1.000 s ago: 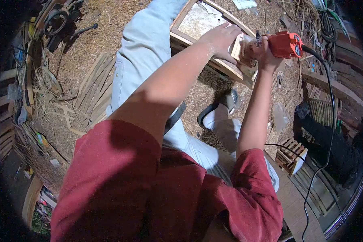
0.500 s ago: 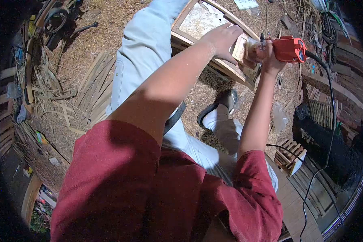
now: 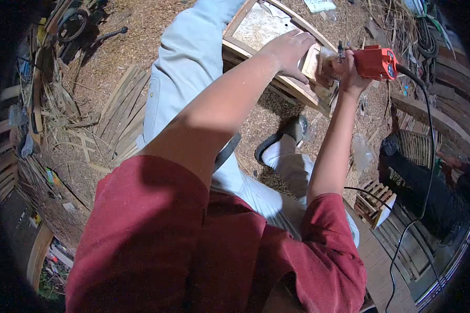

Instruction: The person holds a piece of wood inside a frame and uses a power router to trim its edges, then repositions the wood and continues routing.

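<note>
My right hand [image 3: 352, 74] is wrapped around a red corded trim router [image 3: 373, 62], held on its side. The router's clear base [image 3: 327, 66] meets the end of a pale wooden piece [image 3: 311, 63]. My left hand [image 3: 291, 53] lies over that piece, thumb on the near side and fingers on the far side, holding it. Below them is a wooden frame [image 3: 238, 48] with a worn whitish panel [image 3: 256, 28] inside. The router's bit and the contact point are too small to make out.
A black cord [image 3: 428, 115] runs from the router down the right side. Wood strips [image 3: 122, 109] lie on the shaving-covered ground [image 3: 141, 41] at left. A small slatted wooden item [image 3: 375, 201] sits at right, near a person in dark clothing [image 3: 428, 177].
The router and my right hand have shifted very slightly to the right. My left hand stays in place on the wood. The dark-clothed person at right has moved a little.
</note>
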{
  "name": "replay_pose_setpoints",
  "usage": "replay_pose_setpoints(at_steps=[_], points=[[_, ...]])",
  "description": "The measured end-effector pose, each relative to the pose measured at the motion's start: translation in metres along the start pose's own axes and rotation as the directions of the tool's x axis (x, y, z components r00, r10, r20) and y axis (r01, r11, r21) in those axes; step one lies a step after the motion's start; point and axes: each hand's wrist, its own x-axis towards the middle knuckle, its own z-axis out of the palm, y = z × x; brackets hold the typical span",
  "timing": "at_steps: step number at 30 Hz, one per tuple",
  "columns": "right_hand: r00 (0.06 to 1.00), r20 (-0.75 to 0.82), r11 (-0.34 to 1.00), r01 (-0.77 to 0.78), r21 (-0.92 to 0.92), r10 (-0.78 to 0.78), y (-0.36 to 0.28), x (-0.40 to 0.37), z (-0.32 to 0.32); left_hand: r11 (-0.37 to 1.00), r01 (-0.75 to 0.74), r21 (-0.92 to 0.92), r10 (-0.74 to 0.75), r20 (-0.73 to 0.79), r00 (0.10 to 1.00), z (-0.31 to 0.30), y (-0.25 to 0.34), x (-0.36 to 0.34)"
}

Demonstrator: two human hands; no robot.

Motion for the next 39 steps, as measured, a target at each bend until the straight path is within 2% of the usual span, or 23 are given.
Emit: replay_pose_setpoints(at_steps=[6,9,11,13,15,18,21,24,25,28,31,34,37,39], points=[[0.999,0.022,0.999,0.027,-0.022,-0.027,-0.011,-0.005,0.003,1.000,-0.009,0.017,0.009,0.008,1.000,-0.003,0.000,0.000],[0.997,0.039,0.965,0.069,-0.253,-0.061,-0.006,0.001,-0.001,1.000,0.004,0.011,-0.004,0.012,1.000,-0.003,0.002,-0.001],[0.992,0.055,0.951,0.123,-0.282,-0.112,0.009,0.006,-0.004,1.000,0.007,0.006,-0.007,0.014,1.000,-0.005,0.004,0.000],[0.995,0.056,0.972,0.088,-0.217,-0.077,-0.003,0.002,0.001,1.000,0.000,0.006,0.000,0.013,1.000,-0.005,0.003,0.000],[0.997,0.056,0.997,-0.044,-0.059,0.047,-0.017,-0.006,0.006,1.000,-0.004,0.005,0.004,0.002,1.000,-0.005,0.002,0.000],[0.999,0.026,0.993,-0.037,-0.110,0.041,-0.008,-0.004,0.005,1.000,0.022,0.007,-0.022,0.019,1.000,-0.008,0.005,-0.001],[0.998,0.062,0.994,-0.007,-0.108,0.014,-0.012,-0.002,0.003,1.000,0.013,-0.002,-0.013,0.008,1.000,-0.007,0.004,-0.001],[0.993,0.044,0.990,0.112,-0.088,-0.109,-0.006,0.005,0.002,1.000,0.007,-0.002,-0.007,0.000,1.000,0.000,-0.001,0.000],[0.995,0.056,0.986,0.088,-0.144,-0.080,-0.007,0.005,0.000,1.000,0.008,-0.001,-0.008,0.001,1.000,0.001,-0.001,0.000],[0.999,0.034,1.000,0.023,-0.016,-0.022,-0.014,0.002,0.000,1.000,-0.010,-0.004,0.010,-0.032,0.999,0.002,-0.001,-0.002],[0.998,0.060,0.999,0.034,-0.039,-0.031,-0.014,0.003,-0.001,1.000,-0.014,0.011,0.014,-0.031,0.999,0.004,-0.003,-0.001],[1.000,0.014,1.000,0.010,0.018,-0.010,-0.014,0.004,0.002,1.000,-0.015,0.022,0.015,-0.028,0.999,0.007,-0.003,0.000],[0.998,0.053,0.991,0.028,-0.134,-0.021,-0.013,0.006,-0.001,1.000,-0.005,0.026,0.005,-0.025,1.000,0.004,-0.001,-0.001],[0.998,0.056,0.985,0.051,-0.168,-0.042,-0.009,0.009,0.000,1.000,-0.013,0.026,0.014,-0.015,1.000,0.000,0.000,-0.002]])
